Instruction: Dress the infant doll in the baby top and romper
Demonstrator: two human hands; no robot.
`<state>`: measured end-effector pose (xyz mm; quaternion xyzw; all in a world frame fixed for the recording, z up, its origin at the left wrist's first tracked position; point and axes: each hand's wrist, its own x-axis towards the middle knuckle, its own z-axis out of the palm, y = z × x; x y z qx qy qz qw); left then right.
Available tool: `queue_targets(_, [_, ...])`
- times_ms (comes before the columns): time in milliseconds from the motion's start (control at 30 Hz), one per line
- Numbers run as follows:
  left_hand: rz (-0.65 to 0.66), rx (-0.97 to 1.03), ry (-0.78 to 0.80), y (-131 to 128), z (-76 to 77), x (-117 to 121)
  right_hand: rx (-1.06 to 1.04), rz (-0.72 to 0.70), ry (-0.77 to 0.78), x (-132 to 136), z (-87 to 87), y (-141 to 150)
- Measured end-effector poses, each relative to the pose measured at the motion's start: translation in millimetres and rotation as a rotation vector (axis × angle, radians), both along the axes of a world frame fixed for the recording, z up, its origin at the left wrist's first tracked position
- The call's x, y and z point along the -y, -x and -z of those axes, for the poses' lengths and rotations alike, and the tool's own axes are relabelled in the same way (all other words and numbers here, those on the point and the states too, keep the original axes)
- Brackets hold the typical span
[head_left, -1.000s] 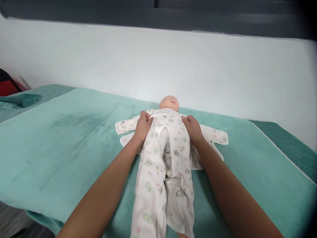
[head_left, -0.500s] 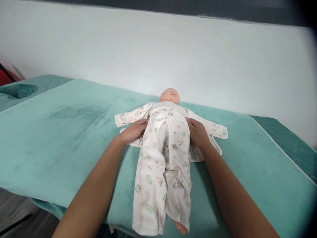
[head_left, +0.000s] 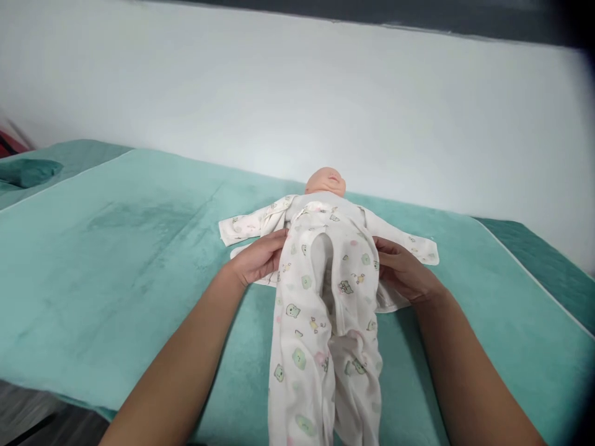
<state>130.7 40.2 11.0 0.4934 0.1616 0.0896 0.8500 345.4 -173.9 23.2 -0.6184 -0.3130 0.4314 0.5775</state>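
A baby doll (head_left: 325,181) lies on its back on a teal blanket (head_left: 116,260), head toward the wall. It wears a white printed romper (head_left: 320,291) with small animal figures, sleeves spread to both sides. My left hand (head_left: 258,257) rests flat on the romper's left side at the doll's waist, fingers stretched toward the middle. My right hand (head_left: 402,272) lies on the romper's right side flap, fingers curled against the cloth. The romper's legs hang toward me past the blanket's near edge.
A white wall (head_left: 297,99) rises right behind the doll. A darker teal cloth (head_left: 28,172) lies bunched at the far left, with something red beside it. A darker teal strip (head_left: 548,266) borders the blanket at the right.
Both hands slid down from the doll's shoulders to its waist. The view shifted slightly, and the doll's foot at the bottom edge is no longer visible.
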Motion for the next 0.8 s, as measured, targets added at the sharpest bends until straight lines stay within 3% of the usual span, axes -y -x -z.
queue_targets(133, [-0.03,0.019,0.05,-3,3.0,2,-0.013,0.014,-0.001,0,5.4,-4])
queue_targets(367, [-0.104,0.0,0.079,-3,0.2,5,-0.085,-0.106,-0.098,3,6.3,4])
queue_targets(533, [-0.142,-0.02,0.076,-3,2.1,4,-0.055,-0.154,-0.079,-1,7.6,8])
queue_targets(800, [-0.186,-0.062,0.063,-6,2.0,9,-0.092,-0.017,-0.153,-14,17.1,8])
